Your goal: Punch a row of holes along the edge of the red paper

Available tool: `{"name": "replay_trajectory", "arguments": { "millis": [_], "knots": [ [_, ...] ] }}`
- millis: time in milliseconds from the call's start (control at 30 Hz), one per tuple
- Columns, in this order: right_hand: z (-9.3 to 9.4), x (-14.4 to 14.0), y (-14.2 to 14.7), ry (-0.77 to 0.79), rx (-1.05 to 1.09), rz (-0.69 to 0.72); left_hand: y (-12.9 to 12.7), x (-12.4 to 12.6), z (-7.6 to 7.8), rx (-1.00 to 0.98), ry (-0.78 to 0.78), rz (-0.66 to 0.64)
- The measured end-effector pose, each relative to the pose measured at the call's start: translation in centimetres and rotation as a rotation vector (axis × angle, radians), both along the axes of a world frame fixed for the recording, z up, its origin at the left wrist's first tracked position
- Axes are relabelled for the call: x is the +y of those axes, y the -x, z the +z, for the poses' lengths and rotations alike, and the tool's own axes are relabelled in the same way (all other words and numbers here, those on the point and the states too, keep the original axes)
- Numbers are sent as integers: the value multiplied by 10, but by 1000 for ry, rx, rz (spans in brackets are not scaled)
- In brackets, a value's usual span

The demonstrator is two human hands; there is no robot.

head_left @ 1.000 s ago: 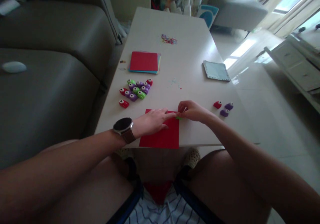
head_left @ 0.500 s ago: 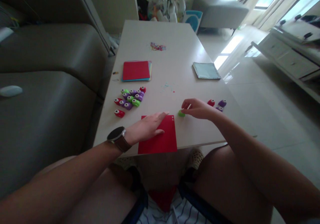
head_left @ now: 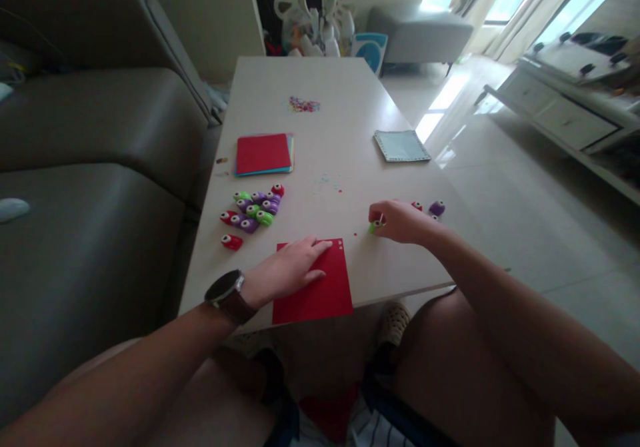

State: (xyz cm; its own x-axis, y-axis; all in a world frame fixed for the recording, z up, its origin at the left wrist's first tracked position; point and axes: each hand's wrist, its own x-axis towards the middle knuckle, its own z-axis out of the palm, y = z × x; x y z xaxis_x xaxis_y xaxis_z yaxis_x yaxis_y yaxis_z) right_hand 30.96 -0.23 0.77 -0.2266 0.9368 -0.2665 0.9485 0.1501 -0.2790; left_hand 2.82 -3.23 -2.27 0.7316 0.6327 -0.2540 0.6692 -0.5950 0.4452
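Observation:
My left hand (head_left: 293, 270) lies flat on a red sheet of paper (head_left: 325, 297) at the table's near edge, fingers stretched toward its top. Small punched holes show at the sheet's top right corner. To the right of the sheet, my right hand (head_left: 397, 220) has its fingers closed around a small green craft hole punch (head_left: 373, 228), partly hidden by them. A tiny red paper bit (head_left: 355, 234) rests between sheet and punch. Beyond my right hand are a purple punch (head_left: 437, 208) and a red punch (head_left: 417, 206), with another partly covered.
Several red, green and purple punches (head_left: 253, 210) are grouped on the left. Behind them lies a stack of coloured paper (head_left: 263, 154). A pale blue sheet stack (head_left: 401, 146) sits at the right, and colourful paper bits (head_left: 304, 104) are heaped farther back. A sofa (head_left: 95, 234) borders the left side.
My right hand has shifted slightly right with the green punch, away from the red sheet. A red paper bit now shows near where the punch was. My left hand stays on the sheet.

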Motion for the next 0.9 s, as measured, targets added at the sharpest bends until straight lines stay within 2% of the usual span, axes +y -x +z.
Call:
{"name": "replay_trajectory", "arguments": {
  "millis": [100, 167, 267, 467, 700, 900],
  "knots": [
    [4, -3, -2, 0, 7, 48, 1, 0, -2, -8, 2, 8],
    [5, -4, 1, -24, 106, 114, 0, -1, -2, -9, 8, 8],
    [8, -6, 9, 29, 217, 192, -1, -1, -1, -9, 14, 7],
    [4, -8, 16, 101, 181, 206, -2, -1, 0, -11, 28, 12],
    [-16, -2, 3, -83, 278, 212, -1, 0, -2, -21, 12, 5],
    [-8, -3, -1, -80, 163, 241, 0, -1, -1, -29, 6, 4]
  ]
}}
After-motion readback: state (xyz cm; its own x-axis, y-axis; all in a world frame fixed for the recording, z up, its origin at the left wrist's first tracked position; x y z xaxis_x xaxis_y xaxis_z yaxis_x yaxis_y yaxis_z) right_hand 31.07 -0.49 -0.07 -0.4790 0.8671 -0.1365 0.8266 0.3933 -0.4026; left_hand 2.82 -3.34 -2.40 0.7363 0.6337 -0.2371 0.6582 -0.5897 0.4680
